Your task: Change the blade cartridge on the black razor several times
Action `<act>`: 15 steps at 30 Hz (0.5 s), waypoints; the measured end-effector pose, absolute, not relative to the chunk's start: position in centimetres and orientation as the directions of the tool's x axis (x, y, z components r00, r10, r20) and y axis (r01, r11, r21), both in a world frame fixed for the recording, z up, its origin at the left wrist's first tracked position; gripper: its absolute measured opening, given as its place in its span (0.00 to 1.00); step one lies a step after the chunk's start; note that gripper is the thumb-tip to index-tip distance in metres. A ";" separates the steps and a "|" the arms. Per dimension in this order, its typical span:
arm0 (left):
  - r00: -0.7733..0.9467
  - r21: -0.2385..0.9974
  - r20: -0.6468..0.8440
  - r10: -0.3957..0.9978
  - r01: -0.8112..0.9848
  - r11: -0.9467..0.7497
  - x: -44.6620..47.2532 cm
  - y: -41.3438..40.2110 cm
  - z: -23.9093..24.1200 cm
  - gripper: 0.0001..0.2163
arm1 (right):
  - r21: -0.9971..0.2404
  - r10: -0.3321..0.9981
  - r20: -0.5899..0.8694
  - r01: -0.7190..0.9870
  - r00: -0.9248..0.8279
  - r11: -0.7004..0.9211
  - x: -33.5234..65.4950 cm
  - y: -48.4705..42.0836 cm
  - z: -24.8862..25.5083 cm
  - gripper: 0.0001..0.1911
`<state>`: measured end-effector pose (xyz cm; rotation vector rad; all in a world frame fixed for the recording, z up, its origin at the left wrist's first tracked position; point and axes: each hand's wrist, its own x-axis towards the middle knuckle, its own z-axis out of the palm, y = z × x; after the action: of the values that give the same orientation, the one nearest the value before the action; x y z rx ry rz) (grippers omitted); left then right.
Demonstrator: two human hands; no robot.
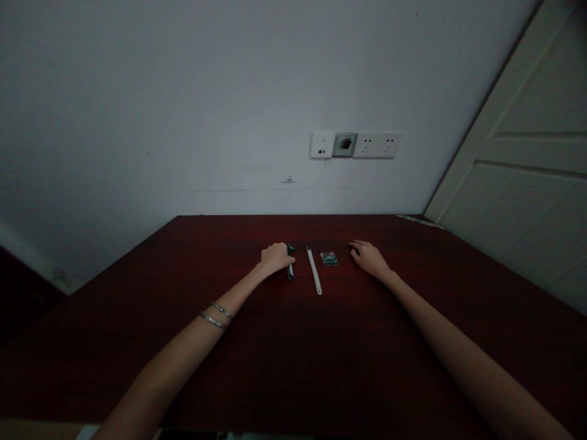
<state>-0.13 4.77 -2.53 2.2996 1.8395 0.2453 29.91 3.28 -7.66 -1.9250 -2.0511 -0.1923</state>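
My left hand (275, 258) rests on the dark red table (293, 348), its fingers curled round a small dark tool (290, 269) that lies under them. Two thin bracelets (215, 315) circle my left wrist. A slim white stick-like tool (314, 270) lies on the table just right of the dark one. Beyond it sits a small teal packet (329, 258). My right hand (368, 256) lies flat on the table just right of the packet, fingers stretched out, holding nothing.
A white wall rises behind the table, with a row of sockets and switches (355, 145) above the far edge. A pale panelled door (527, 177) stands at the right. The table's far edge runs along the wall.
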 end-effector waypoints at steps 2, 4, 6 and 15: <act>0.215 0.241 0.018 0.976 0.947 -0.213 -0.2 4.9 -2.5 0.12 | -0.132 0.946 0.323 0.988 -0.038 0.084 29.9 3.3 -7.5 0.21; 0.208 0.248 0.032 0.978 0.946 -0.210 -0.3 5.1 -2.3 0.12 | -0.163 0.940 0.340 0.982 -0.031 0.092 29.8 3.2 -7.1 0.20; 0.206 0.275 0.059 0.977 0.937 -0.214 -0.5 5.3 -1.9 0.11 | -0.214 0.918 0.396 0.970 -0.024 0.118 29.3 3.2 -6.4 0.19; 0.446 0.506 0.242 0.862 0.700 -0.504 0.5 4.0 0.5 0.16 | -0.939 0.967 0.235 0.279 0.097 0.200 21.3 2.1 -2.9 0.13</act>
<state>0.55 4.03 0.49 2.3700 1.3325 0.6828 21.33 2.11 -2.90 -1.2894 -1.3996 0.8091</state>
